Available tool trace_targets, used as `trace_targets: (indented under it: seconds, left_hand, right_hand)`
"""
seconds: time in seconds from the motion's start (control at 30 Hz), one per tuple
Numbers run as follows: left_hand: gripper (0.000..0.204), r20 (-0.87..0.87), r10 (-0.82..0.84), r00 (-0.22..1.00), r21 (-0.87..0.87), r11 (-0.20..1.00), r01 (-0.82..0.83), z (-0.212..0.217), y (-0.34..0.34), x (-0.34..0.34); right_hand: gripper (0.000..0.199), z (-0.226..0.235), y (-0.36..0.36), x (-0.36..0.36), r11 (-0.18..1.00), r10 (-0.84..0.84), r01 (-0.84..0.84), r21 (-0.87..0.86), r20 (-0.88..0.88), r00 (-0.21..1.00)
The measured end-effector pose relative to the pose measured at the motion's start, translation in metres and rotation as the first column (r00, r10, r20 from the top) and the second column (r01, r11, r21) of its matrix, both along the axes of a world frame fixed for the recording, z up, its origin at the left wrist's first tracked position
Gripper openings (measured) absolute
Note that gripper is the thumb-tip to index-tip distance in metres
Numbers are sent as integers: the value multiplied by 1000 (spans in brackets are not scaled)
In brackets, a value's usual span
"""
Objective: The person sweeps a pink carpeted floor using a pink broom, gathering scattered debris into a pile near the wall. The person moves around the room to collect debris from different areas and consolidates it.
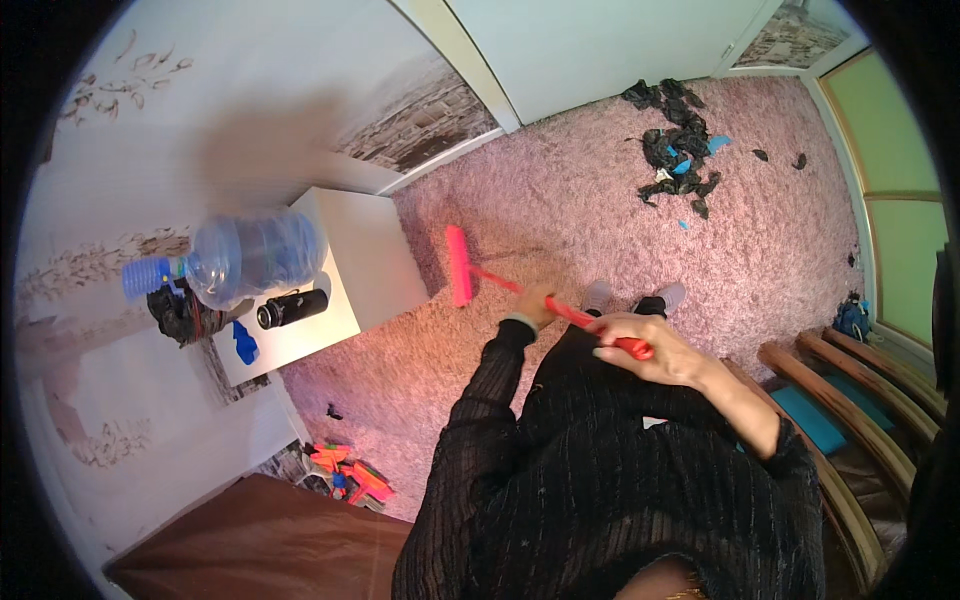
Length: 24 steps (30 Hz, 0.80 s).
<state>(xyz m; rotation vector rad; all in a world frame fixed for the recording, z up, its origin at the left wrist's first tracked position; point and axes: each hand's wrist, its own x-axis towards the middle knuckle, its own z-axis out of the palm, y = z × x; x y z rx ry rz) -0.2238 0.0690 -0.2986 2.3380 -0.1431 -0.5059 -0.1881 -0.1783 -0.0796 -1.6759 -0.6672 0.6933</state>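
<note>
I grip the red broom (520, 288) two-handed for leverage: left hand (537, 303) fingers wrapped mid-handle, right hand (645, 345) fingers curled round its end

Both arms extended forward and down, black sleeves; right sleeve pushed up the forearm. Left hand (537, 303) closed, lower and further out. Right hand (645, 345) closed in a fist, knuckles up, nearer the body.

A single head-worn fisheye view looks steeply down from standing height over the wearer's torso onto the pink carpet (600, 200), which lies well below; straight edges bow toward its dark, round rim.
</note>
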Motion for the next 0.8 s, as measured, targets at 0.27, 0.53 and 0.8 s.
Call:
trace_targets:
  seconds: [0.27, 0.53, 0.8]
  left_hand:
    - [27, 21, 225, 974, -133, 966, -221, 86, -87, 16]
    - [21, -87, 479, 873, -102, 868, -487, 63, -32, -104]
    - [19, 56, 564, 824, -111, 824, -556, -25, -34, -190]
  right_hand:
    - [19, 78, -54, 13, 980, -92, 152, 125, -393, 915]
    - [26, 4, 15, -4, 995, 58, -90, -44, -484, 873]
    - [13, -20, 34, -50, 918, 380, -396, 23, -333, 863]
